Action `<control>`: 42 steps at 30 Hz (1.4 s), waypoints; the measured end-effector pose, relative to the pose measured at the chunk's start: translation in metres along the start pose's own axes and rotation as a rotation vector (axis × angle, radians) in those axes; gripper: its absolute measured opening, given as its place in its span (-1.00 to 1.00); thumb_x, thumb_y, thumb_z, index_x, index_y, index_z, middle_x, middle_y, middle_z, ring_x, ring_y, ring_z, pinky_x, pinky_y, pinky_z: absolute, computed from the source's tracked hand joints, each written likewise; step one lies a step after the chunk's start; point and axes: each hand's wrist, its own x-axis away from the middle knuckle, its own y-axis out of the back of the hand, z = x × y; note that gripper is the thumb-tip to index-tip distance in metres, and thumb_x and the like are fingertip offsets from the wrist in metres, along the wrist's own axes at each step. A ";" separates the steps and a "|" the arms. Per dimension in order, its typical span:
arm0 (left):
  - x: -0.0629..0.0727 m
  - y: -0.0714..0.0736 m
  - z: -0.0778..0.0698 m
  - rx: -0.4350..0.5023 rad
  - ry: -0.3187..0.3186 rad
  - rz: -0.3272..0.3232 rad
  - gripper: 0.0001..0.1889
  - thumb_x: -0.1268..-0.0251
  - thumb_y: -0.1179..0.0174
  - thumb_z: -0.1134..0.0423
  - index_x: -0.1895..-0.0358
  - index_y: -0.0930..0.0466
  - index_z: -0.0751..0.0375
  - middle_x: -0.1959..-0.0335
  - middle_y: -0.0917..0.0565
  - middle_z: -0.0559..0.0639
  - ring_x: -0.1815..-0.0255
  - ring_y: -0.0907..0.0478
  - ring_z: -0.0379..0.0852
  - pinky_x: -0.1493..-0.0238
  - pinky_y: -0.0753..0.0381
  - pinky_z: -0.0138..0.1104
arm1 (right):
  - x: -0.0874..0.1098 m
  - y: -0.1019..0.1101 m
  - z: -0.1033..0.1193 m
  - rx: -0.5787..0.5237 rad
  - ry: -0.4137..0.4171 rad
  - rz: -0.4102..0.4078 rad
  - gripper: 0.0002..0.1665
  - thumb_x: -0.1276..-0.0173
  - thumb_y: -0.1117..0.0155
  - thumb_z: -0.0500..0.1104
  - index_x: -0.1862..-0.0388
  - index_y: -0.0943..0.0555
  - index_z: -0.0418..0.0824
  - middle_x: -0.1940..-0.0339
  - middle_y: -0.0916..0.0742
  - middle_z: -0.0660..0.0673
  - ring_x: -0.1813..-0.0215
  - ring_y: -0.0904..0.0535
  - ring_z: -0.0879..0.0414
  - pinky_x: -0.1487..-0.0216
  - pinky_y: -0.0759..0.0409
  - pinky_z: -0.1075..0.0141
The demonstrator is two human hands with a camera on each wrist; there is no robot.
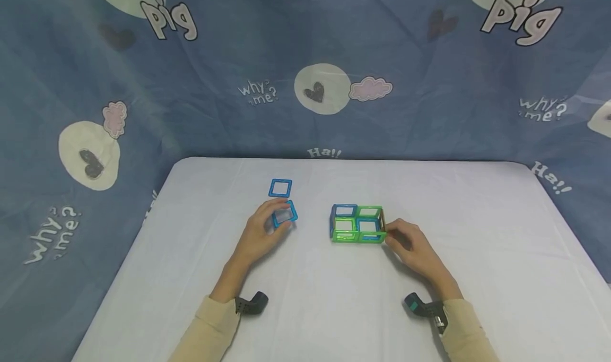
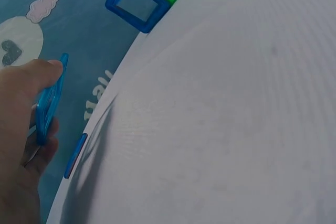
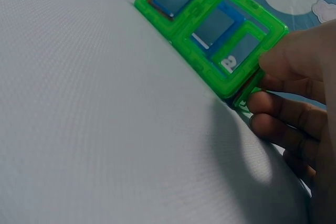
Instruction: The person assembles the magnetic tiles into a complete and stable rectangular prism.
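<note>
In the head view my left hand (image 1: 256, 235) pinches a blue square magnetic tile (image 1: 294, 210) between thumb and fingers, left of the built piece. The left wrist view shows this blue tile (image 2: 48, 104) nearly edge-on, lifted off the table. My right hand (image 1: 416, 249) is at the right end of a box-like structure of blue and green magnetic tiles (image 1: 357, 229). Up close in the right wrist view, the thumb lies at the edge of the structure's green front tile (image 3: 210, 72) and the fingers hold the end side at that corner.
Another blue square tile (image 1: 280, 195) lies flat on the white table (image 1: 315, 298), just behind the left hand. A blue printed cloth (image 1: 215, 123) hangs behind the table. Each wrist wears a dark camera mount (image 1: 253, 303).
</note>
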 end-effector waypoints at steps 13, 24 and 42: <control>-0.010 -0.010 -0.012 0.053 -0.048 0.017 -0.62 -0.23 -0.26 0.12 -0.11 -0.51 0.01 -0.26 -0.47 -0.10 -0.37 -0.31 -0.10 -0.43 -0.21 -0.15 | -0.001 0.000 0.000 -0.007 0.006 0.002 -0.82 -0.32 -0.22 -0.17 0.10 -0.59 -0.07 0.16 -0.69 0.04 -0.02 -0.51 0.13 -0.25 -0.30 -0.06; -0.018 -0.025 -0.028 0.074 -0.069 0.047 -0.62 -0.22 -0.26 0.13 -0.11 -0.52 0.02 -0.26 -0.47 -0.12 -0.36 -0.33 -0.13 -0.41 -0.26 -0.21 | 0.000 0.000 -0.001 -0.007 0.003 -0.001 -0.82 -0.32 -0.22 -0.16 0.10 -0.58 -0.07 0.17 -0.69 0.06 -0.01 -0.50 0.15 -0.25 -0.31 -0.05; -0.027 -0.045 -0.044 0.110 -0.132 0.080 -0.62 -0.24 -0.25 0.11 -0.13 -0.50 0.03 -0.27 -0.47 -0.07 -0.36 -0.32 -0.11 -0.40 -0.27 -0.18 | 0.000 0.001 -0.001 -0.008 -0.012 0.003 -0.82 -0.32 -0.23 -0.14 0.10 -0.58 -0.07 0.15 -0.70 0.03 -0.05 -0.52 0.07 -0.28 -0.28 -0.08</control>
